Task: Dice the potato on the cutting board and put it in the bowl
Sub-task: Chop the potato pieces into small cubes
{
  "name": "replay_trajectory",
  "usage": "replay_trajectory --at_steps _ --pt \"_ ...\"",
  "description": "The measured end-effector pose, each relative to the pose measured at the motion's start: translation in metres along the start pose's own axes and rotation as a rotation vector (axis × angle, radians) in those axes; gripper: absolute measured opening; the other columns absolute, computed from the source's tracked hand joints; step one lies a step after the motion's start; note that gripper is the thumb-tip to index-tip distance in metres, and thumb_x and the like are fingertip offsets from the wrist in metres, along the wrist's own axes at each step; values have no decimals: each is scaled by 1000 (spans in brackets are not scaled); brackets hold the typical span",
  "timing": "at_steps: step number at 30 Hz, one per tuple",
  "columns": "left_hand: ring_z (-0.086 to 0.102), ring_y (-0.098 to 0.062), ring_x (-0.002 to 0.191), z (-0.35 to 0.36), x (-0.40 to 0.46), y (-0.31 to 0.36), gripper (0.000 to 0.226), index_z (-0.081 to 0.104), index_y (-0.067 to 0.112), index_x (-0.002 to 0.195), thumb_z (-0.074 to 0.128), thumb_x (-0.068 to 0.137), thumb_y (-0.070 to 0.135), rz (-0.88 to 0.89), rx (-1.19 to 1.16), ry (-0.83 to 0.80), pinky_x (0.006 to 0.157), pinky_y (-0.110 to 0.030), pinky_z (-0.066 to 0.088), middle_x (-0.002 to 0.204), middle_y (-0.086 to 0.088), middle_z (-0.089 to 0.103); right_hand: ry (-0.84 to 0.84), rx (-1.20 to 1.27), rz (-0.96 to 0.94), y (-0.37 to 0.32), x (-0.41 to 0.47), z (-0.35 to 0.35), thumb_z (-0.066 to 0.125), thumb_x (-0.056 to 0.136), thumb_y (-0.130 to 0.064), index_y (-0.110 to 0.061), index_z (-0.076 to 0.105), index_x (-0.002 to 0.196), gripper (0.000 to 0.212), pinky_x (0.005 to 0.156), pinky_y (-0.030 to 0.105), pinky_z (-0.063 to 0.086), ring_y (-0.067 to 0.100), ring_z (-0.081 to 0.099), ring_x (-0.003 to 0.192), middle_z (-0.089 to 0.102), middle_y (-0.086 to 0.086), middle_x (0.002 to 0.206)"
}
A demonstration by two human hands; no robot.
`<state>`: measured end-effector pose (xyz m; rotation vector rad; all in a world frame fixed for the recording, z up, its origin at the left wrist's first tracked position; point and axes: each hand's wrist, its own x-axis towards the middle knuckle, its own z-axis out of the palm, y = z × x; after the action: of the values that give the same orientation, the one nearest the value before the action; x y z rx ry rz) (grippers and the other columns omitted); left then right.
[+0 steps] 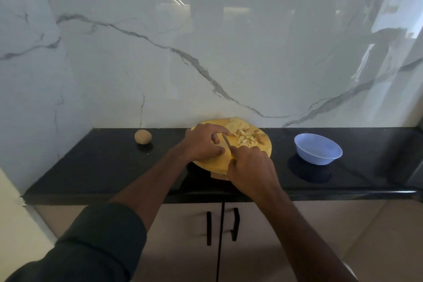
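A round wooden cutting board (265, 151) lies on the black counter. Potato slices (235, 125) are fanned out at its far edge, and a pile of diced potato (245, 140) lies to their right, with peel scraps (260, 137) beside it. My left hand (203, 142) is curled over potato pieces on the board, which it mostly hides. My right hand (249, 167) grips a knife handle, and the blade (227, 141) points away from me, just right of my left fingers. A light blue bowl (317, 148) stands to the right of the board.
A whole unpeeled potato (142, 136) sits on the counter (91, 167) left of the board. The marble wall rises right behind the board. Cabinet doors with black handles (208, 228) are below the counter edge.
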<state>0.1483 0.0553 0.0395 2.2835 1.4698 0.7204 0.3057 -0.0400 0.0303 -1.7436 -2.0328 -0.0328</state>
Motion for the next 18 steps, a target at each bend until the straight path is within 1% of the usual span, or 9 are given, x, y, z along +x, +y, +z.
replay_trajectory --at_steps 3,6,8,9,12,15,18 --pt "56 -6 95 -4 3 8 30 66 48 109 71 86 29 26 150 -109 99 -46 30 98 9 65 -27 -4 -21 -2 1 1 46 97 -24 -17 67 121 33 67 36 56 22 61 76 65 5 91" --pt "56 -6 98 -8 5 10 25 70 44 104 71 86 28 5 156 -147 95 -45 25 101 7 66 -38 8 -25 -1 0 2 45 96 -23 -15 67 119 32 63 33 52 21 59 76 63 4 89" --pt "56 -6 98 -9 6 12 26 70 44 106 71 86 28 -4 154 -156 95 -45 25 102 6 67 -48 19 -22 0 -3 2 45 95 -23 -15 67 118 32 60 32 47 21 57 75 60 3 87" --pt "56 -7 99 -9 6 12 26 70 43 106 71 86 27 -4 156 -161 95 -45 25 102 5 67 -59 25 -23 1 -5 1 45 96 -24 -15 67 118 32 60 32 47 21 57 75 59 2 86" --pt "57 -9 98 -8 6 12 27 70 43 105 70 85 25 7 142 -168 94 -43 29 101 3 68 -88 29 -42 5 -15 -1 45 96 -26 -16 65 121 34 66 35 56 18 59 72 59 -1 82" --pt "59 -10 97 -8 4 12 25 71 42 103 71 85 25 10 114 -160 95 -43 32 102 -1 68 -91 40 -49 9 -28 -5 46 98 -24 -17 64 127 35 68 34 58 15 60 71 60 -3 79" --pt "58 -9 98 -7 2 13 25 71 42 104 71 86 25 1 101 -158 95 -42 31 105 -1 68 -118 56 -63 15 -37 -17 46 102 -24 -19 61 134 36 74 32 58 14 63 77 63 -3 85"
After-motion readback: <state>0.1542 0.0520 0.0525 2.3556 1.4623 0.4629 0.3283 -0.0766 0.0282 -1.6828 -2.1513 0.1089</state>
